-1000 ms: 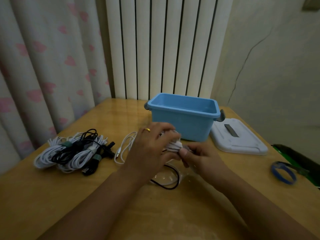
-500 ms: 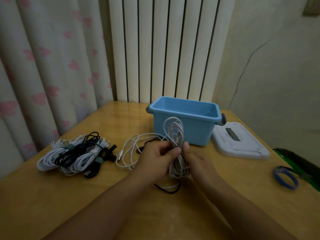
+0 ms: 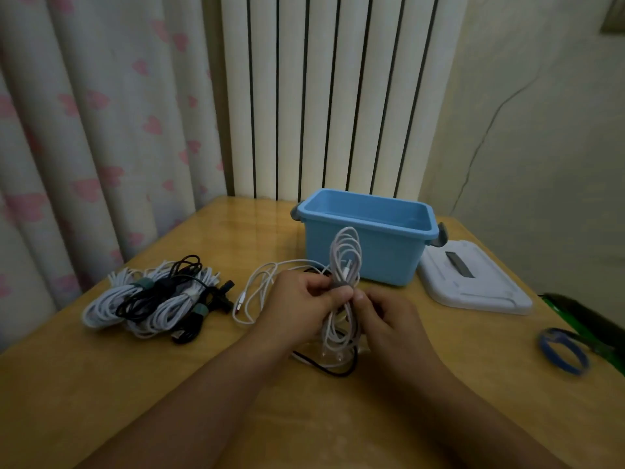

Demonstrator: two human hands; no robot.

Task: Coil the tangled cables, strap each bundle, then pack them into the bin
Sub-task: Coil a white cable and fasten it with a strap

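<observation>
Both hands hold a coiled white cable [image 3: 345, 255] upright in front of the blue bin [image 3: 365, 245]. My left hand [image 3: 301, 306] grips the coil's middle from the left, and my right hand [image 3: 385, 316] pinches it from the right. A grey strap [image 3: 340, 285] crosses the coil between my fingertips. The coil's lower loops hang down between my hands. A loose white cable [image 3: 257, 292] lies on the table left of my left hand. A black cable [image 3: 334, 367] curves on the table under my hands. The bin is open, and I see nothing inside it.
A pile of strapped white and black cable bundles [image 3: 152, 296] lies at the left. The bin's white lid [image 3: 473, 282] rests to its right. A blue ring [image 3: 563, 350] and a dark green object [image 3: 588, 316] sit near the table's right edge. Curtains and a wall stand behind.
The white coil went from bunched low between my hands to held upright. The view has shifted slightly. My fingers now work at a strap on its middle.
</observation>
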